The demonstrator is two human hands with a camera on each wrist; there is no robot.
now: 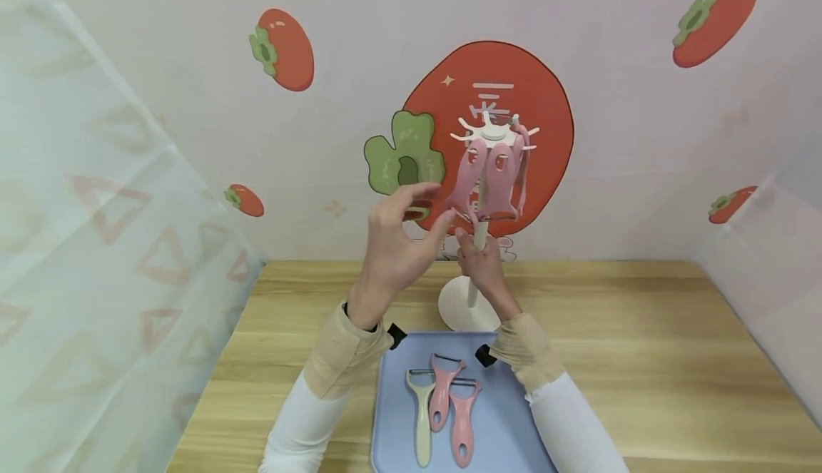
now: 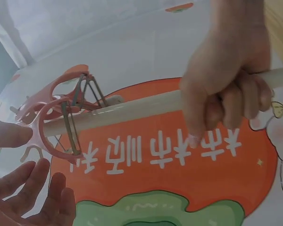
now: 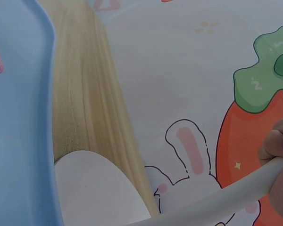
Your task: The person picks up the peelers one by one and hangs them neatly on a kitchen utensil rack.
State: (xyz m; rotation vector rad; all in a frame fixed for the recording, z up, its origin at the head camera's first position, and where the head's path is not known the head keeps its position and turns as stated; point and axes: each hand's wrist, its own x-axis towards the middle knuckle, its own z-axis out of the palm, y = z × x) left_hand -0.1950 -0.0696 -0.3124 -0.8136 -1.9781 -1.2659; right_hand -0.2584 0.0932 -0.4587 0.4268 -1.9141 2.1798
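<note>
A white rack (image 1: 493, 133) with radiating hooks stands at the back of the table, with several pink peelers (image 1: 500, 180) hanging from it. My right hand (image 1: 483, 265) grips its pole (image 2: 141, 109) below the peelers; in the right wrist view that hand shows only partly at the right edge. To the left of the hanging peelers is my left hand (image 1: 397, 248), its thumb and fingers spread apart. In the left wrist view, its thumb is against or very close to one pink peeler (image 2: 37, 134), and its fingers curve loosely below.
A blue tray (image 1: 507, 416) lies in front of the rack's round base (image 1: 457, 305). Inside it are a pale green peeler (image 1: 422, 423) and two pink peelers (image 1: 441, 391), partly overlapping. Under everything is a wooden table (image 1: 642, 359), with printed cloth walls (image 1: 334, 102) behind and beside it.
</note>
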